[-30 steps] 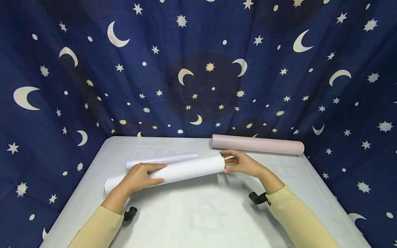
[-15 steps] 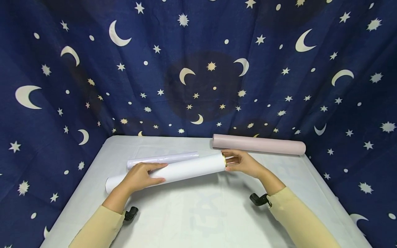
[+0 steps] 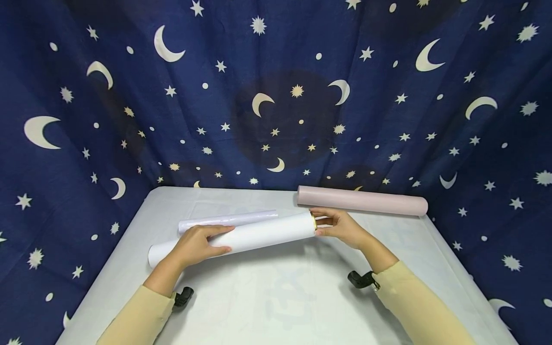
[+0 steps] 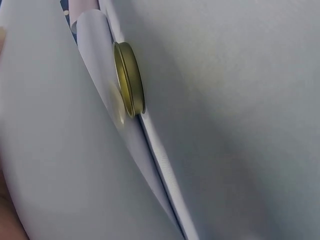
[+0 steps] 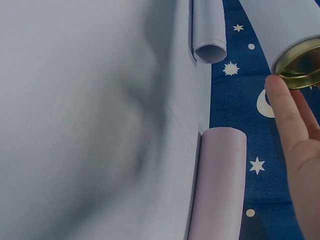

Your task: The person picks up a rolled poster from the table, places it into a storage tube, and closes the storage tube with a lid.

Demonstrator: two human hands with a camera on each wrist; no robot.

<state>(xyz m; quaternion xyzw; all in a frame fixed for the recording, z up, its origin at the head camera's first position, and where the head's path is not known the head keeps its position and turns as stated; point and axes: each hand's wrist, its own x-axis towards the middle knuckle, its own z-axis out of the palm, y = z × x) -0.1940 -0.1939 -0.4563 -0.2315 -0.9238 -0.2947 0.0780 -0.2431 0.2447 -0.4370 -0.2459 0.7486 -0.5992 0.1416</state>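
Observation:
A long white cardboard tube lies aslant in the head view, its right end raised off the table. My left hand grips it near the middle, thumb on the near side and fingers over the far side. At the raised end, my right hand holds the gold metal cap with thumb and fingers round its rim. Behind the tube, another gold lid stands on edge beside a pale lilac roll; in the head view the tube hides this lid.
The pale lilac roll lies just behind the white tube. A thicker pink roll lies along the back right edge of the white-covered table. A dark blue curtain with moons and stars surrounds the table.
The head view has shifted slightly. Both hands and the white tube keep nearly the same pose.

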